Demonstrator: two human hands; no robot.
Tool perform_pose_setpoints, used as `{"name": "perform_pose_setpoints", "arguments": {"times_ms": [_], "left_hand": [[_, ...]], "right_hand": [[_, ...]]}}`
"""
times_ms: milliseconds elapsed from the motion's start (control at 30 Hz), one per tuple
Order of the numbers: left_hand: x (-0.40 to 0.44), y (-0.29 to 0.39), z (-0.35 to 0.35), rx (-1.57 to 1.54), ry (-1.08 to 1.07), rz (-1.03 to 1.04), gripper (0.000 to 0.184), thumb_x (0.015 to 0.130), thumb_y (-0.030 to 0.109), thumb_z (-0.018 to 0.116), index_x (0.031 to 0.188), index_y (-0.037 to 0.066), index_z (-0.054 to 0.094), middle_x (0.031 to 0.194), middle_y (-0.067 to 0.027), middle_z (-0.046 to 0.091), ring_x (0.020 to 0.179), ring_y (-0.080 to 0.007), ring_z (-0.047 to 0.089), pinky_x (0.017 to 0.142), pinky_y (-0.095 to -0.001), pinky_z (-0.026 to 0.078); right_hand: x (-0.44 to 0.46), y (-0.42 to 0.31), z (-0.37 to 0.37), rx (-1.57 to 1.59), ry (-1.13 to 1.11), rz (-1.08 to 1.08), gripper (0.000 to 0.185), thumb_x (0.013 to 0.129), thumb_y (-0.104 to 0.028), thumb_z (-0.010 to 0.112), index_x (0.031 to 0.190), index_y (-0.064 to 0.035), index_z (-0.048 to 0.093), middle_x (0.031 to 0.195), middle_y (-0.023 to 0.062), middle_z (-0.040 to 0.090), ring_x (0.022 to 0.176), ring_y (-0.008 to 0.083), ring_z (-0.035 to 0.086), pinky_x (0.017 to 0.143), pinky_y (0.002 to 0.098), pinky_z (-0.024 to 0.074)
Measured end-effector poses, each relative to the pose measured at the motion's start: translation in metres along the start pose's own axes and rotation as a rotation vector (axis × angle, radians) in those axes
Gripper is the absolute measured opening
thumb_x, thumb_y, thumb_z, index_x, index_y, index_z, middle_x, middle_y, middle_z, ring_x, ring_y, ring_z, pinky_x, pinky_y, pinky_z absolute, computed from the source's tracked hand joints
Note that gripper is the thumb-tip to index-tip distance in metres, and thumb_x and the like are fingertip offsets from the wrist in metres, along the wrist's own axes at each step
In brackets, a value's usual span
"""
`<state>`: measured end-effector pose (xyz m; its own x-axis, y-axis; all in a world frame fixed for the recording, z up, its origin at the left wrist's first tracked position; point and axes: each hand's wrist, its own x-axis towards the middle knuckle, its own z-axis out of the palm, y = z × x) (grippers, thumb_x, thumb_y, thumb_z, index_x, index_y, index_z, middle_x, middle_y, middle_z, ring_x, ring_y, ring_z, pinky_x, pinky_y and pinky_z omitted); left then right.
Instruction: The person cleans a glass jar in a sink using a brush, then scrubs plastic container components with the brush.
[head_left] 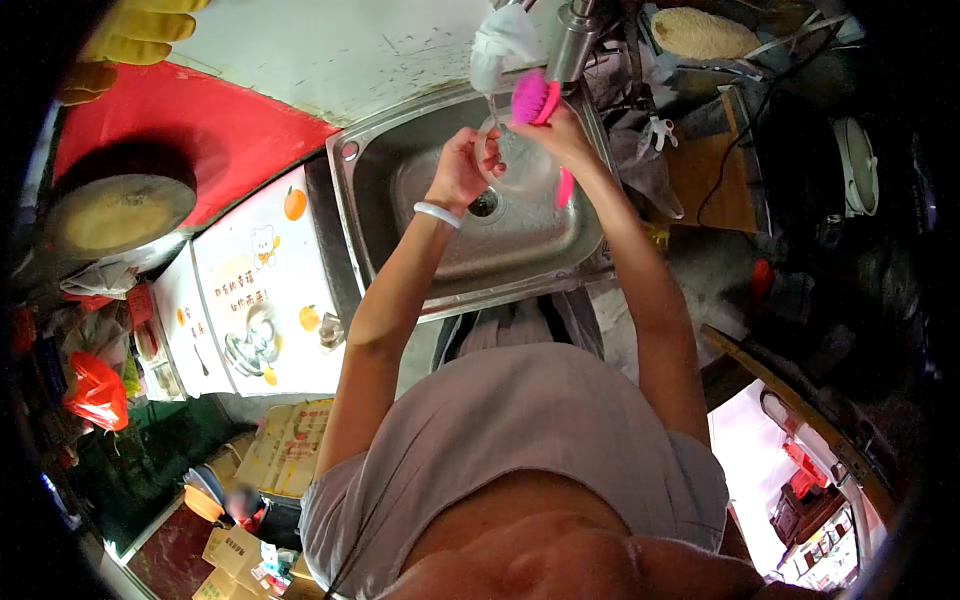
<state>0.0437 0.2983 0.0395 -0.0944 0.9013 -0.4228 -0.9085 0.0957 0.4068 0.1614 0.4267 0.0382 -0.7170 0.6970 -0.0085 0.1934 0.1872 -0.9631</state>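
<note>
A kitchen is indicated by the steel sink (540, 242), above which a tap (573, 42) is fitted. A pink brush (535, 100) is held over the basin; a loofah (704, 33) and yellow gloves (135, 42) are also seen. Whether it belongs to a home or a shop cannot be told.

1. The scene is viewed from the head, forward and steeply down past the shirt (540, 420).
2. The left hand (464, 170), right hand (562, 137) and sink (530, 243) are seen from above, fairly near.
</note>
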Motion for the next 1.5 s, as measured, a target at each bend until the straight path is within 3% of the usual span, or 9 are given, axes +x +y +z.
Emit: {"name": "perform_pose_setpoints", "arguments": {"times_ms": [267, 400, 467, 600, 900, 967, 1033, 1133, 1500], "left_hand": [[-0.005, 0.004, 0.003, -0.058, -0.053, -0.016, 0.023, 0.071, 0.016, 0.048, 0.088, 0.000, 0.052, 0.058, 0.0010, 0.045, 0.047, -0.0107, 0.039, 0.055, -0.0248, 0.036], [-0.004, 0.005, 0.014, 0.041, -0.145, 0.126, 0.021, 0.069, 0.013, 0.052, 0.084, -0.002, 0.052, 0.061, -0.0031, 0.052, 0.048, -0.0121, 0.043, 0.054, -0.0279, 0.039], [-0.003, 0.002, 0.022, 0.364, 0.133, 0.300, 0.015, 0.070, 0.010, 0.054, 0.078, -0.003, 0.052, 0.059, -0.0049, 0.052, 0.047, -0.0129, 0.046, 0.048, -0.0275, 0.040], [0.007, -0.005, 0.020, 0.482, 0.197, 0.386, 0.014, 0.071, 0.008, 0.055, 0.076, -0.004, 0.054, 0.061, -0.0077, 0.055, 0.048, -0.0147, 0.051, 0.045, -0.0266, 0.042], [0.001, -0.011, 0.020, 0.506, 0.126, 0.413, 0.021, 0.073, 0.011, 0.053, 0.084, -0.007, 0.053, 0.072, -0.0113, 0.059, 0.062, -0.0177, 0.057, 0.059, -0.0263, 0.046], [-0.001, -0.014, 0.023, 0.556, 0.097, 0.437, 0.021, 0.072, 0.009, 0.053, 0.086, -0.008, 0.054, 0.075, -0.0117, 0.060, 0.065, -0.0187, 0.058, 0.062, -0.0272, 0.047], [-0.002, -0.017, 0.023, 0.579, 0.139, 0.452, 0.019, 0.072, 0.007, 0.053, 0.086, -0.007, 0.054, 0.076, -0.0115, 0.060, 0.066, -0.0185, 0.058, 0.063, -0.0275, 0.047], [-0.001, -0.022, 0.026, 0.604, 0.189, 0.512, 0.016, 0.072, 0.001, 0.051, 0.085, -0.006, 0.054, 0.075, -0.0110, 0.059, 0.066, -0.0174, 0.058, 0.062, -0.0270, 0.047], [-0.009, -0.016, 0.023, 0.622, 0.254, 0.637, 0.010, 0.074, -0.001, 0.048, 0.082, -0.006, 0.053, 0.074, -0.0098, 0.058, 0.065, -0.0149, 0.056, 0.060, -0.0266, 0.047]], "right_hand": [[0.006, -0.024, 0.001, -0.339, 0.085, -0.028, 0.058, 0.059, -0.031, 0.071, 0.105, -0.0064, 0.045, 0.091, 0.0115, 0.059, 0.084, 0.0249, 0.057, 0.073, 0.0334, 0.0438], [-0.002, -0.022, 0.009, -0.148, 0.189, -0.101, 0.051, 0.060, -0.028, 0.071, 0.100, -0.0059, 0.049, 0.089, 0.0102, 0.059, 0.083, 0.0232, 0.057, 0.073, 0.0329, 0.0437], [-0.005, -0.022, 0.012, -0.028, 0.240, -0.035, 0.036, 0.062, -0.022, 0.069, 0.090, -0.0047, 0.053, 0.078, 0.0080, 0.059, 0.070, 0.0192, 0.058, 0.061, 0.0312, 0.0457], [-0.009, -0.021, 0.023, 0.411, 0.087, 0.105, 0.012, 0.066, -0.009, 0.062, 0.066, -0.0032, 0.052, 0.055, 0.0036, 0.052, 0.043, 0.0132, 0.052, 0.039, 0.0256, 0.0396], [-0.016, -0.030, 0.013, 0.688, 0.021, 0.284, 0.008, 0.065, -0.003, 0.053, 0.059, -0.0053, 0.048, 0.049, 0.0041, 0.050, 0.044, 0.0141, 0.052, 0.042, 0.0272, 0.0419], [-0.008, -0.008, 0.018, 0.609, -0.029, 0.243, 0.006, 0.064, -0.007, 0.055, 0.063, -0.0033, 0.051, 0.050, 0.0049, 0.050, 0.046, 0.0166, 0.052, 0.046, 0.0295, 0.0429], [-0.004, 0.003, 0.023, 0.085, 0.140, -0.072, 0.016, 0.061, -0.013, 0.059, 0.069, -0.0008, 0.052, 0.056, 0.0095, 0.054, 0.054, 0.0232, 0.056, 0.051, 0.0332, 0.0445], [-0.007, -0.011, 0.029, -0.152, 0.215, 0.004, 0.014, 0.065, -0.012, 0.059, 0.073, -0.0022, 0.054, 0.063, 0.0054, 0.058, 0.059, 0.0160, 0.056, 0.054, 0.0301, 0.0429], [-0.007, -0.025, 0.043, 0.003, 0.154, 0.016, 0.023, 0.064, -0.015, 0.062, 0.083, -0.0025, 0.055, 0.071, 0.0074, 0.058, 0.065, 0.0164, 0.056, 0.059, 0.0304, 0.0438]]}}
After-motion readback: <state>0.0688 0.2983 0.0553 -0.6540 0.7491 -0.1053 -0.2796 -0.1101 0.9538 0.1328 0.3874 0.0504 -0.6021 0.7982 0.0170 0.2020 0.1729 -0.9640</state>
